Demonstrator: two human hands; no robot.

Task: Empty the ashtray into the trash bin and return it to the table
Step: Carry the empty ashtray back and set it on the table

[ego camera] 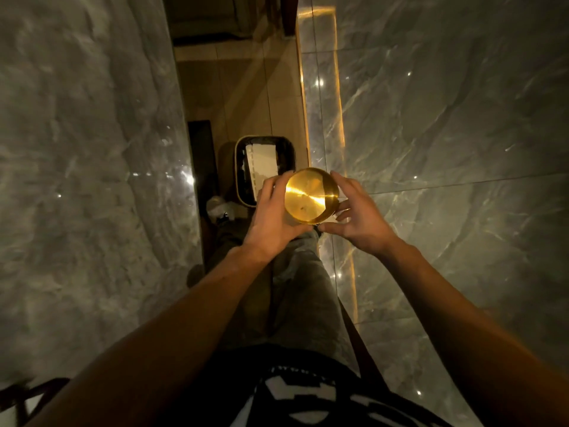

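A round gold metal ashtray (311,195) is held in mid-air between both hands, its shiny inside facing me with a few dark specks in it. My left hand (271,217) grips its left rim and underside. My right hand (357,217) cups its right side, fingers spread and touching the rim. Just beyond and below the ashtray stands a dark trash bin (264,143) on the floor, open at the top, with white paper inside. The ashtray overlaps the bin's near right corner.
Grey marble surfaces rise on the left (92,180) and right (446,134), leaving a narrow tan floor strip (246,87) between them. My legs and a shoe (218,208) stand beside the bin. A lit amber edge (338,118) runs along the right slab.
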